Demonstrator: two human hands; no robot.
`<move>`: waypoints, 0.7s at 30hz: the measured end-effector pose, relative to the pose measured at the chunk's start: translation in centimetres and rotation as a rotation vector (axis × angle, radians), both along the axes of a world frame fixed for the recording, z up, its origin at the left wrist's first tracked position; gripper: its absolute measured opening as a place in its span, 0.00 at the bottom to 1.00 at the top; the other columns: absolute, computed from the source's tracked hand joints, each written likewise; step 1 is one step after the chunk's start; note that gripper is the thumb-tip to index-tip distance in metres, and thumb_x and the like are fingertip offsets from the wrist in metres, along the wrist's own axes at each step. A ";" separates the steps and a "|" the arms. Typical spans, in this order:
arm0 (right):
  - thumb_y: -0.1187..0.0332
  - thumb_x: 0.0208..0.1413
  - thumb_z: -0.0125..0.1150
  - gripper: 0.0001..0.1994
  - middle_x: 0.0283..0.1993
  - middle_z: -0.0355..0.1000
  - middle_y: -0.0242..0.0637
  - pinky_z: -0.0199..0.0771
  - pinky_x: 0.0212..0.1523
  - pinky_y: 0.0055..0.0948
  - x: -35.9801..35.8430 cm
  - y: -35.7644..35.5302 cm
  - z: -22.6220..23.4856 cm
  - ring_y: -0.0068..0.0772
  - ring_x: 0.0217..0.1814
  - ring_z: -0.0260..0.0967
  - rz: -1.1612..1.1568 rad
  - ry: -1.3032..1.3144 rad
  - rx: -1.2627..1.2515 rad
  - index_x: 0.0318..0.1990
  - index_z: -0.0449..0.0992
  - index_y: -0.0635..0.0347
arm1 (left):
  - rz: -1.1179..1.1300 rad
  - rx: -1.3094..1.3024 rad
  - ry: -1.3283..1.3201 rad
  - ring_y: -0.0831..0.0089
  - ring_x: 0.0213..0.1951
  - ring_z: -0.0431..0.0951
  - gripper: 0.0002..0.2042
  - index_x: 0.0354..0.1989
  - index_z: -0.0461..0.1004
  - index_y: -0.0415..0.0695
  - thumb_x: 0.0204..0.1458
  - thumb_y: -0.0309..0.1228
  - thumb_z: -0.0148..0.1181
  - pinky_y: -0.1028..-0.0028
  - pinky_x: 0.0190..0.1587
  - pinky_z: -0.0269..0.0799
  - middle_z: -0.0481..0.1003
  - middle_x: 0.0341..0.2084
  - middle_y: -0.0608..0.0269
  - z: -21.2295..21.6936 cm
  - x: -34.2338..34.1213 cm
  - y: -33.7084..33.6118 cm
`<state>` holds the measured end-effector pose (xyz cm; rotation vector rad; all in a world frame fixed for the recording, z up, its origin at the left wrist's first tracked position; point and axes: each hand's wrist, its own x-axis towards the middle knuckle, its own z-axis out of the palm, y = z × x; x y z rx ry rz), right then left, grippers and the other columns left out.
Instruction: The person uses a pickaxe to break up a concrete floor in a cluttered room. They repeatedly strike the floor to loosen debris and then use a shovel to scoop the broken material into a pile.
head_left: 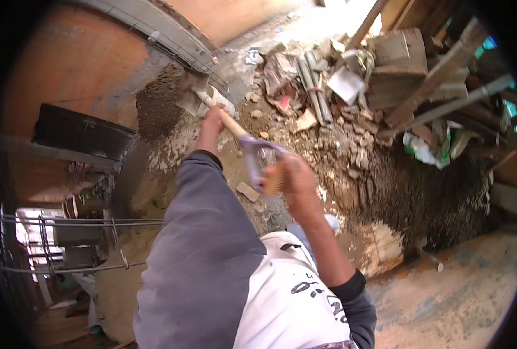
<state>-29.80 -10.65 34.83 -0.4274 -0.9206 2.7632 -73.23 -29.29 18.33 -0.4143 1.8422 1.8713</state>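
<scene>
Orange walls point(72, 70) border the rough, littered floor. Your left hand point(213, 119) grips the shaft of the shovel point(233, 125); your right hand point(298, 177) is closed on its purple handle point(252, 160). Just beyond your left hand stands a white bucket point(226, 104), then the blade point(196, 79) beside a dark heap point(160, 107); rubble point(345, 125) lies beyond your right.

I have an orange wall point(75, 64) left of the grip point(214, 118), a dark panel point(81, 131) low against it. Beyond the grip stands another orange wall point(235, 17), with glaring light point(328, 26) just to its right. Closer to me, a bright opening point(28, 232) shows at lower left; at lower right, a stained pinkish surface point(444, 302), floor or wall, I can't tell.
</scene>
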 end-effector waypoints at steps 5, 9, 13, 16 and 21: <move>0.58 0.67 0.51 0.18 0.36 0.74 0.39 0.79 0.40 0.29 -3.5 -1.6 5.0 0.29 0.36 0.76 0.270 0.081 0.052 0.52 0.67 0.66 | 0.174 0.416 -0.248 0.72 0.14 0.67 0.06 0.28 0.66 0.47 0.49 0.29 0.58 0.71 0.17 0.69 0.63 0.12 0.69 0.2 1.6 -2.8; 0.59 0.65 0.52 0.17 0.33 0.74 0.40 0.81 0.36 0.34 4.4 1.9 -2.2 0.32 0.33 0.76 0.155 -0.143 -0.065 0.49 0.67 0.65 | 0.269 0.055 -0.254 0.68 0.14 0.69 0.07 0.27 0.70 0.46 0.55 0.33 0.54 0.67 0.18 0.70 0.68 0.14 0.64 -9.1 15.9 3.9; 0.50 0.65 0.51 0.19 0.32 0.73 0.36 0.80 0.32 0.39 14.4 3.1 -6.5 0.34 0.29 0.74 -0.052 -0.320 -0.193 0.46 0.68 0.58 | 0.260 -0.112 -0.448 0.63 0.24 0.76 0.08 0.39 0.69 0.37 0.57 0.30 0.54 0.62 0.24 0.75 0.73 0.25 0.54 -18.2 28.5 4.3; 0.50 0.63 0.54 0.20 0.29 0.72 0.39 0.77 0.32 0.39 20.5 1.8 -7.8 0.35 0.29 0.72 -0.245 -0.389 -0.411 0.43 0.69 0.61 | 0.185 -0.200 -0.576 0.60 0.21 0.74 0.09 0.38 0.69 0.35 0.56 0.30 0.55 0.59 0.23 0.75 0.72 0.21 0.54 -20.1 35.5 5.6; 0.48 0.62 0.55 0.21 0.29 0.73 0.38 0.75 0.31 0.38 24.5 -0.6 -5.2 0.38 0.29 0.72 -0.537 -0.325 -0.393 0.42 0.70 0.60 | -0.120 -0.271 -0.622 0.59 0.24 0.75 0.13 0.43 0.68 0.33 0.55 0.30 0.55 0.58 0.26 0.75 0.72 0.27 0.51 -17.7 40.7 11.5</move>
